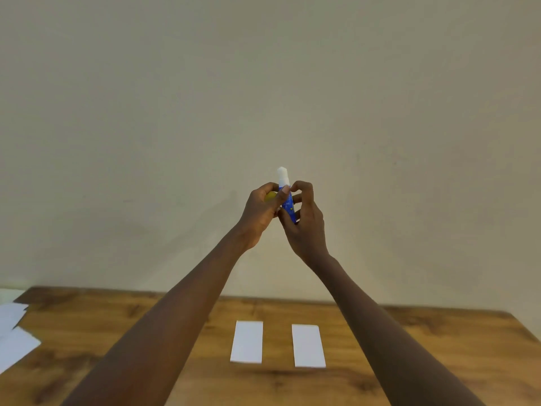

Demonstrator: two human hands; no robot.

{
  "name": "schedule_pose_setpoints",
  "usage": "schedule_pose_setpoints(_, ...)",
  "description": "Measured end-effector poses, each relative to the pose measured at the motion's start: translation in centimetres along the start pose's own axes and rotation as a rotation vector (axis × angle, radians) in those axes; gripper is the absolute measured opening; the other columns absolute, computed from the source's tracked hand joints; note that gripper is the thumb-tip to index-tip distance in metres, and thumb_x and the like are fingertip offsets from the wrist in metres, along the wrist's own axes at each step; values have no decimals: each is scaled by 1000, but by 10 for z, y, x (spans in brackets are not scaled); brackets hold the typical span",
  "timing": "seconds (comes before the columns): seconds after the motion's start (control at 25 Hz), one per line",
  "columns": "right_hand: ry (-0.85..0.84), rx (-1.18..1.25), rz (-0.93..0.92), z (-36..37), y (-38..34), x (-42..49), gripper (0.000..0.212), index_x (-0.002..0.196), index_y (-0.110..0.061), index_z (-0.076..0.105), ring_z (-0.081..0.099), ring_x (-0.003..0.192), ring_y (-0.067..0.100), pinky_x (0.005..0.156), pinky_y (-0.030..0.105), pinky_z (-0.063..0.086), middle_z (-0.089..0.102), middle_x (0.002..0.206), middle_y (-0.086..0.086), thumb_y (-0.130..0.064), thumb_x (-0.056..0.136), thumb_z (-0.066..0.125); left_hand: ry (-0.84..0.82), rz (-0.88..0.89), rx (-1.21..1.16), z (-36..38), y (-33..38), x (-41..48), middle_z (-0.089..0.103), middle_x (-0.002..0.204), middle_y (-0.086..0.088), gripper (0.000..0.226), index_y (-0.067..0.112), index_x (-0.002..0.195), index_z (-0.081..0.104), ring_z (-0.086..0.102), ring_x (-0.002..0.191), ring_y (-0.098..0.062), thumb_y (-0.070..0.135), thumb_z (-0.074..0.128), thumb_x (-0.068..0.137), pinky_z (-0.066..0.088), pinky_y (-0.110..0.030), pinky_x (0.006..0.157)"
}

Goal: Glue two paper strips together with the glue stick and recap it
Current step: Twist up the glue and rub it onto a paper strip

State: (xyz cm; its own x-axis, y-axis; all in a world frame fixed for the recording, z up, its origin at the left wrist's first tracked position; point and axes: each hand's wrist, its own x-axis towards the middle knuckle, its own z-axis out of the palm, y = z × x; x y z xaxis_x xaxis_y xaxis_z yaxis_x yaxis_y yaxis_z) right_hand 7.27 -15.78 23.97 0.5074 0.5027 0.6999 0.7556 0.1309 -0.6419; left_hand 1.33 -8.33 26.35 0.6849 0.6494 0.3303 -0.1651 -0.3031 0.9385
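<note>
Head camera looks forward over table (pixel 439 347) at wall (pixel 263 83).

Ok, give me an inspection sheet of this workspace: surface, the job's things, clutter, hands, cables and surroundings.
Surface: wooden table.
Job's things: glue stick held in the air, uncapped, white glue showing; yellow cap off; left strip and right strip flat on the table, side by side, apart.
Clutter: loose white sheets at the table's left edge.
Hands: left hand holds the cap, thumb on the glue stick; right hand grips the glue stick.
Cables: nothing seen.
Surroundings: plain wall behind the table.
</note>
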Motion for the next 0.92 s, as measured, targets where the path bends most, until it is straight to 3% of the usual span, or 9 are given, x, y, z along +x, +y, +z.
schedule_pose_setpoints(0.08, -37, -2, 40, 10, 16, -15, 27, 108, -8, 39, 53, 59, 21, 53, 32, 46, 51, 84, -2, -7, 85, 53, -8, -65, -50, 1, -27, -6, 60, 85, -5, 21, 8, 98, 53, 59, 75, -14, 26, 44, 92, 52, -17, 68)
schedule_pose_setpoints(0.28, -127, 21, 196, 45, 68, -69, 26, 108, -9, 39, 59, 64, 34, 57, 45, 54, 50, 87, -1, -4, 85, 49, 4, -255, -83, 1, -112, -25, 60, 82, -5, 23, 7, 103, 54, 59, 72, -14, 25, 46, 92, 51, -19, 67)
schedule_pose_setpoints(0.4, -184, 32, 303, 73, 101, -106, 28, 110, -10, 39, 58, 67, 35, 58, 45, 54, 53, 88, 6, -2, 85, 48, 20, -381, -4, -2, -167, -39, 58, 89, -7, 36, 4, 117, 50, 55, 72, -13, 29, 43, 92, 49, -22, 71)
schedule_pose_setpoints(0.52, -230, 18, 422, 99, 131, -133, 31, 116, -12, 41, 58, 73, 32, 63, 49, 56, 56, 95, 14, -4, 86, 48, 37, -439, 151, -14, -216, -50, 55, 82, -7, 35, 5, 120, 50, 48, 65, -12, 28, 41, 94, 46, -25, 69)
schedule_pose_setpoints(0.64, -283, 40, 556, 117, 151, -151, 30, 119, -8, 47, 58, 80, 34, 67, 40, 58, 55, 107, 22, -6, 89, 45, 46, -422, 370, -27, -257, -59, 62, 106, -17, 27, 3, 113, 53, 55, 80, -21, 19, 44, 93, 43, -29, 72)
schedule_pose_setpoints(0.76, -303, 65, 635, 132, 165, -167, 28, 117, -8, 51, 58, 90, 27, 82, 42, 55, 58, 113, 17, -10, 89, 48, 77, -433, 587, -39, -295, -71, 60, 117, -13, 26, 5, 112, 54, 57, 98, -24, 10, 54, 87, 39, -23, 77)
schedule_pose_setpoints(0.92, -409, 58, 686, 151, 174, -183, 51, 121, -11, 45, 47, 97, 12, 79, 9, 39, 55, 121, 11, -13, 76, 68, 75, -400, 684, -55, -331, -90, 58, 118, -17, 36, 5, 114, 52, 55, 106, -28, 7, 63, 80, 39, -22, 83)
